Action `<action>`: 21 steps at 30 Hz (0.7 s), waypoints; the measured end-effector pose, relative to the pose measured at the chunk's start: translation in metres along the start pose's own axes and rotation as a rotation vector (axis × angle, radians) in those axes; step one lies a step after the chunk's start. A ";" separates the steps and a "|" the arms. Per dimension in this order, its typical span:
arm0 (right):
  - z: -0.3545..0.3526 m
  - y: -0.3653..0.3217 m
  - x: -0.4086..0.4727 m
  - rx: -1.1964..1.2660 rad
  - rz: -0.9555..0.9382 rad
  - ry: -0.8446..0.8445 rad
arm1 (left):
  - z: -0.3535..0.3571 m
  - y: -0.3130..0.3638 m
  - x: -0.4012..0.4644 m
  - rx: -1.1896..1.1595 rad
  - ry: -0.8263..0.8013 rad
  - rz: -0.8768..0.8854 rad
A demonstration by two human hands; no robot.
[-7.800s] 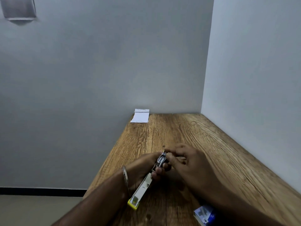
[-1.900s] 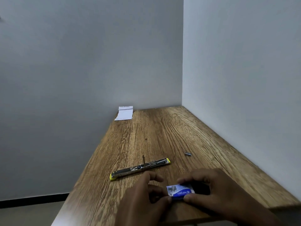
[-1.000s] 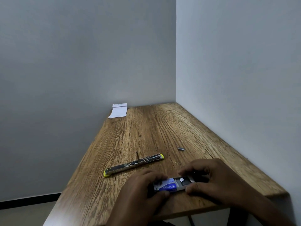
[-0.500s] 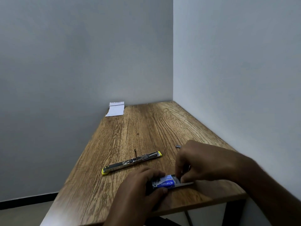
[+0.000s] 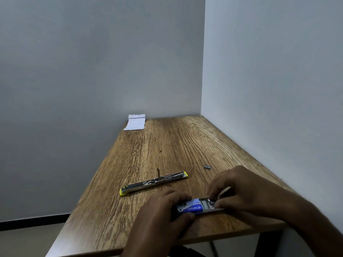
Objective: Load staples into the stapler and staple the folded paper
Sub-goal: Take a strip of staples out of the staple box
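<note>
The stapler (image 5: 154, 183), metal with yellow ends, lies opened out flat on the wooden table (image 5: 167, 145). Its pusher rod sticks up at the middle. Near the table's front edge my left hand (image 5: 163, 214) grips the blue sleeve of a staple box (image 5: 191, 208). The inner tray is slid out to the right. My right hand (image 5: 239, 191) has its fingertips in that tray, pinching at the staples inside. A white folded paper (image 5: 135, 122) lies at the far left corner against the wall.
A small loose clump of staples (image 5: 207, 167) lies on the table to the right of the stapler. Grey walls close the table at the back and right. The table's left and front edges drop to the floor.
Earlier both hands worked on the stapler; it now lies on the table. Over the last second the box tray slid out and my right hand's fingers went into it.
</note>
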State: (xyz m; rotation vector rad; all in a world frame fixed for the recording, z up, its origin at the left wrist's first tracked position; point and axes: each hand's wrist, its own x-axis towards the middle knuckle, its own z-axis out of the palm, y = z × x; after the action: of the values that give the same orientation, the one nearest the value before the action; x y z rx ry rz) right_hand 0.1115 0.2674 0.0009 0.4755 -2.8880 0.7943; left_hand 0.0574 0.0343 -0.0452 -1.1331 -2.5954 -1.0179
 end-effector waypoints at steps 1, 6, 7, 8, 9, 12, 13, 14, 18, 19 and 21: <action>0.000 0.000 0.000 -0.014 -0.002 -0.005 | 0.000 0.000 -0.001 -0.004 0.001 -0.003; 0.002 -0.004 0.006 -0.070 -0.033 -0.028 | 0.000 0.000 -0.002 -0.005 0.006 -0.011; 0.003 -0.004 0.006 -0.069 -0.037 -0.029 | 0.000 0.000 -0.002 0.001 0.004 -0.010; 0.003 -0.004 0.006 -0.063 -0.036 -0.027 | 0.000 0.000 -0.002 0.007 0.005 -0.008; 0.004 -0.003 0.006 -0.056 -0.033 -0.023 | 0.000 0.000 -0.002 0.010 0.008 -0.007; 0.006 -0.002 0.003 0.018 -0.020 0.022 | 0.000 0.000 -0.002 0.013 0.012 -0.002; 0.007 -0.001 0.002 0.065 -0.011 0.055 | 0.000 -0.001 -0.003 0.014 0.013 0.001; 0.007 -0.001 0.001 0.120 -0.002 0.090 | 0.000 -0.001 -0.003 0.014 0.015 0.002; 0.010 0.004 -0.002 0.433 0.040 0.201 | 0.001 0.000 -0.002 0.000 0.018 -0.005; 0.011 0.005 -0.003 0.519 0.060 0.230 | 0.001 0.000 -0.002 0.000 0.018 -0.006; 0.013 0.008 -0.004 0.690 0.118 0.258 | 0.000 0.000 -0.002 0.001 0.016 -0.008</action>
State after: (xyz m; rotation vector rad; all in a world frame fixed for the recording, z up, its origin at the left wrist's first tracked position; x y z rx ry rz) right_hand 0.1120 0.2683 -0.0149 0.2246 -2.3598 1.7317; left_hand 0.0593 0.0332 -0.0462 -1.1105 -2.5894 -1.0228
